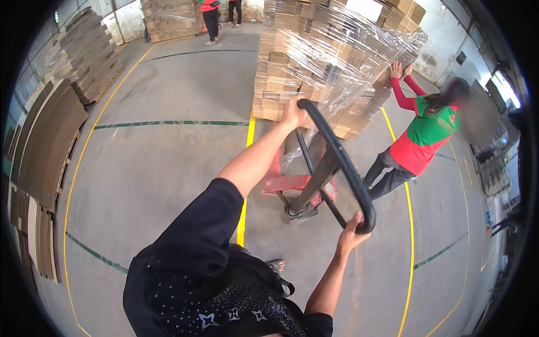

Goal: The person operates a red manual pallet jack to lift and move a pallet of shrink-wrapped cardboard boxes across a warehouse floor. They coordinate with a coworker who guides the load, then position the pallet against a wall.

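Observation:
My left hand [294, 113] is closed round the upper left corner of a black looped handle [338, 150]. Lower down, my right hand [351, 235] grips the same handle at its near right corner. The handle belongs to a pallet jack with a red frame [283, 183], whose small wheels rest on the floor. In front of it stands a tall stack of flat brown cardboard [292, 73], bound in clear stretch wrap [337, 56]. A loose tail of wrap hangs down towards the jack. The forks are hidden under the load.
A co-worker [429, 132] in a red and green shirt presses both hands on the stack's right side. Cardboard piles [50, 140] line the left. Another stack [168, 19] and more people [211, 22] are at the back. Yellow lines [408, 208] run along the grey floor.

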